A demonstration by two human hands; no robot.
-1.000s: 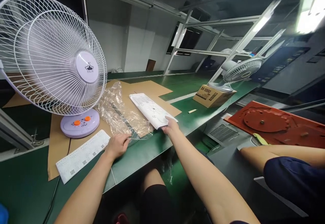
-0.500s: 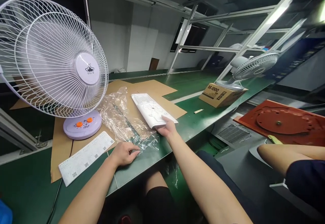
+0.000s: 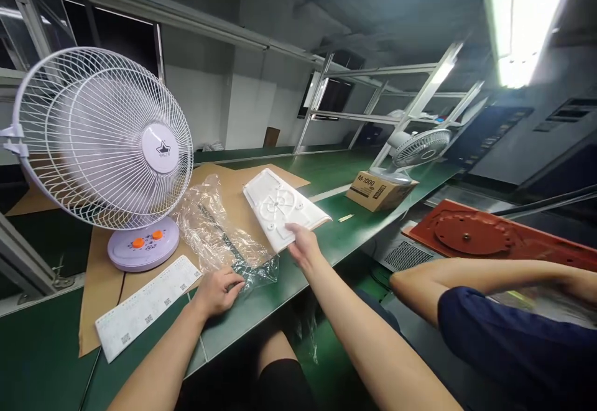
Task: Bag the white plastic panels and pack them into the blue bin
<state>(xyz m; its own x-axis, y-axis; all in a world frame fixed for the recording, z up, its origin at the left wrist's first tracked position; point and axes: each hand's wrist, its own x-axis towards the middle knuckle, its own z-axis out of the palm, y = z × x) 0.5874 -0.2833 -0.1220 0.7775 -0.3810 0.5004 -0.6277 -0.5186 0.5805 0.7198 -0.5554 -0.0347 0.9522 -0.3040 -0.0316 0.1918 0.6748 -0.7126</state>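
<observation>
My right hand [image 3: 304,247] grips the near edge of a white plastic panel [image 3: 298,215] with a round ribbed pattern moulded into its face. The panel is tilted above the brown cardboard [image 3: 209,171], its thumb side facing me. At the bench's front edge, my left hand [image 3: 218,293] rests with fingers curled together at the near end of a crumpled clear plastic bag [image 3: 209,230]. Left of that hand lies a white printed strip [image 3: 149,305] with several QR codes. Behind it stands a lilac fan [image 3: 161,148] with two orange knobs on its base.
A cardboard box [image 3: 375,191] marked M-1000 sits farther right on the green bench [image 3: 331,237], with a grey fan [image 3: 422,150] on it. A small pale strip [image 3: 346,218] lies nearby. At right, a co-worker's arm [image 3: 433,280] is beside a red-brown panel [image 3: 466,230].
My view has tilted up and turned slightly right. The white panel is tipped so more of its patterned face shows. My left hand stays by the plastic bag. The co-worker's arm has come farther into view.
</observation>
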